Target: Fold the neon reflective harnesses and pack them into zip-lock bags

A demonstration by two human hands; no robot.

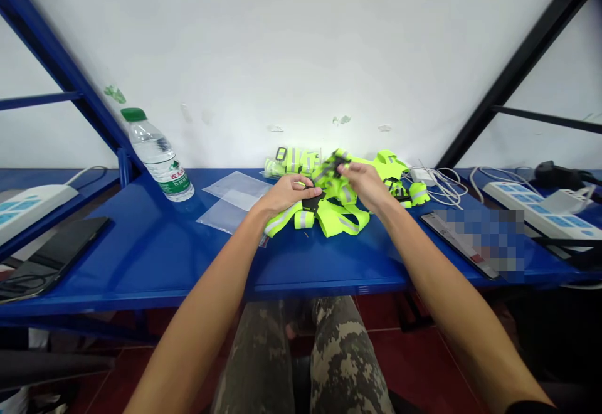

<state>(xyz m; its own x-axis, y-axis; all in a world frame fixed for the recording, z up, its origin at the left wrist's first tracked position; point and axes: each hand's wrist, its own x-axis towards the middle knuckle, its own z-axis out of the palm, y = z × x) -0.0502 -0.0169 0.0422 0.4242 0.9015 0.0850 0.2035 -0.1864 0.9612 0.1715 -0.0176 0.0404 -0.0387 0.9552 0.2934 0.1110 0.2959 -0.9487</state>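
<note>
A neon-yellow reflective strap harness (341,216) with grey bands lies in loops on the blue table. My left hand (291,193) pinches a black patch on it, thumb on top. Slightly higher and to the right, my right hand (363,182) grips a black buckle on a raised part of the same straps; that part is blurred by motion. Behind my hands sits a rolled bundle of yellow strap (296,160) in clear plastic. More yellow strap (392,164) lies loose beyond my right hand. Flat clear plastic bags (235,197) rest left of my left hand.
A water bottle (157,157) with a green cap stands at the back left. To the right lie a phone (461,244), white cables (444,185) and a power strip (540,210). Another power strip (32,210) and a dark phone (54,254) are at far left.
</note>
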